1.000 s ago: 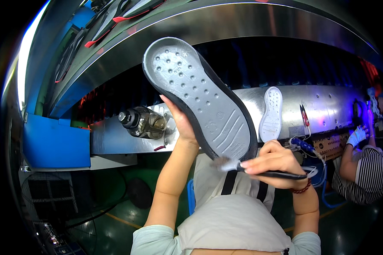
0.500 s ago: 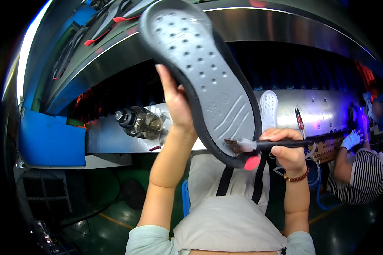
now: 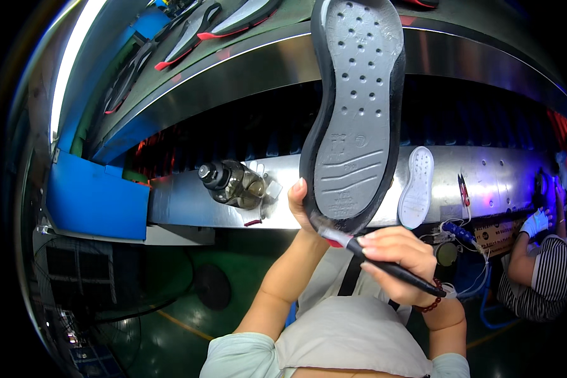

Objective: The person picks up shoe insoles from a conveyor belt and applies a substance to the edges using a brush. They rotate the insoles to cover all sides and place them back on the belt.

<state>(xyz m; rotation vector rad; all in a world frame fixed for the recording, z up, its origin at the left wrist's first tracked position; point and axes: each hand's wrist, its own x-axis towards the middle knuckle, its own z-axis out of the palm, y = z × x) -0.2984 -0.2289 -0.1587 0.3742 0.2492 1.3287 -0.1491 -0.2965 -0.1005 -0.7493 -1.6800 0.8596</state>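
Note:
A large shoe sole stands raised in front of me, its grey, dimpled inner face toward me and a black rim around it. My left hand grips it by the lower left edge; most of its fingers are hidden behind the sole. In my right hand is a brush with a black handle, held slantwise. The brush's bristles are at the black rim by the lower left end of the sole, close to a small red patch; they are partly blurred.
On the metal bench lie a white sole-shaped piece and red-handled snips. A dark, capped bottle lies at the left. More soles rest on the curved conveyor beyond. A co-worker sits at the right.
The sole has swung more upright and shifted right in view. My left hand has slid lower along its edge. The brush has moved from the inner face to the lower left rim, its handle now sloping down.

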